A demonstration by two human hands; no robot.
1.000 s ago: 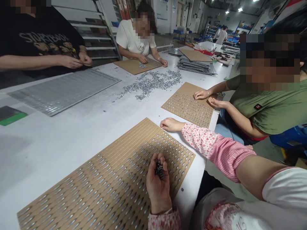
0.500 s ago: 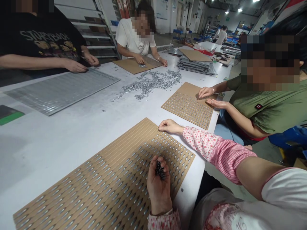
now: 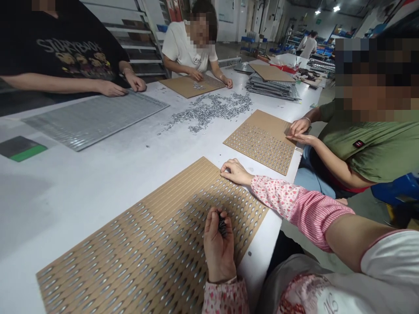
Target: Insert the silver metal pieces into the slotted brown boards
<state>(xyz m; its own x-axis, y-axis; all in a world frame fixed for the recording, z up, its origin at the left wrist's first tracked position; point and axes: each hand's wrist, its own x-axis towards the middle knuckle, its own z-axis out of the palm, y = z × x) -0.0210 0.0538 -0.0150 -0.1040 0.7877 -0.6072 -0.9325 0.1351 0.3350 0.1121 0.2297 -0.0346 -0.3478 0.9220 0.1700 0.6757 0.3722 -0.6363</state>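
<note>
A brown grooved board lies on the table before me, with rows of small silver spindle-shaped metal pieces set along its grooves. My left hand is palm up over the board's near right part, fingers curled around a handful of dark metal pieces. At the board's far corner, my right hand has its thumb and fingertips pinched together against the edge; whatever is between them is too small to make out. Grooves near the far left edge of the board hold no pieces.
A heap of loose metal pieces lies mid-table. Co-workers sit around, one with a part-filled board at right, another with a board at the back. A grey sheet and a stack of panels also lie there.
The view has shifted slightly, so the board appears a little further right. My left fingers curl slightly differently around the pieces. The right-hand co-worker's hands have come closer together.
</note>
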